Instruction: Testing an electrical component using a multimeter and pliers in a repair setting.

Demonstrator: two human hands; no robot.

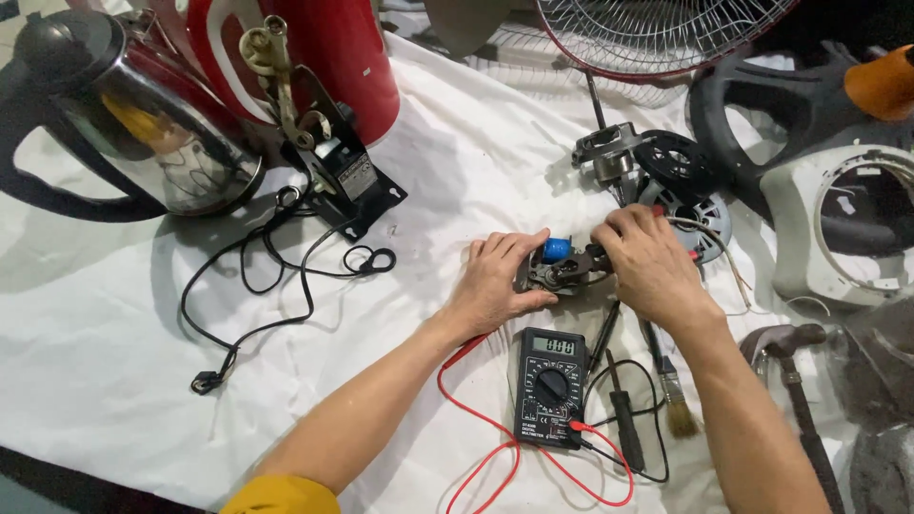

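Both hands work on a small metal part with a blue knob, which lies on the white cloth in the middle of the scene, just beyond the multimeter. The left hand grasps the part from its left side, fingers curled over the top and thumb pressing from the near side. The right hand is closed on the right end of the part; what its fingertips pinch is hidden, so I cannot tell whether it is a probe or a wire.

In my judgement, doing this step well asks the left hand to keep the part flat and steady, while the right hand makes small, firm contact without sliding. The red lead and the black lead should stay loose, not pulling on the meter, and the display should remain turned toward the person.

About labels: the multimeter is a dark upright rectangle with a pale grey display at its far end and a round dial below it, ringed by small white markings. To the far left, a black bracket under the red body carries a small pale rectangular sticker. Beside it stands a shiny kettle. I see no packages or signs.
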